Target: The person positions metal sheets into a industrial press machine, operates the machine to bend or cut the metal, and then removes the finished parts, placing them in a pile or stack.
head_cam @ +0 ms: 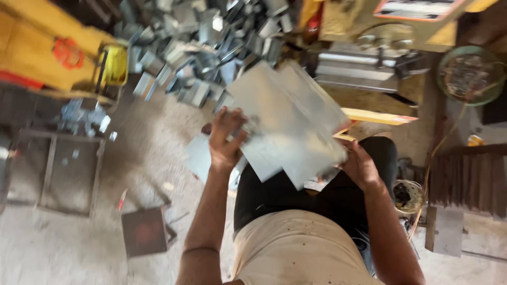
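both hands grasp a loose stack of flat metal sheets (288, 124) above the person's lap: the left hand (226, 140) clamps the near-left edge, the right hand (359, 164) grips the near-right corner. the sheets fan out unevenly, so 1 could slide free and drop to the floor (79, 243), or a bare edge could cut a palm. a heap of bent metal pieces (200, 47) lies far behind.

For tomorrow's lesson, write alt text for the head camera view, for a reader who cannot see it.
Seen from above, a person's left hand and right hand grip opposite sides of a stack of shiny metal sheets held over their lap. Beyond it, a pile of cut metal pieces lies on the dusty floor, beside a yellow machine.
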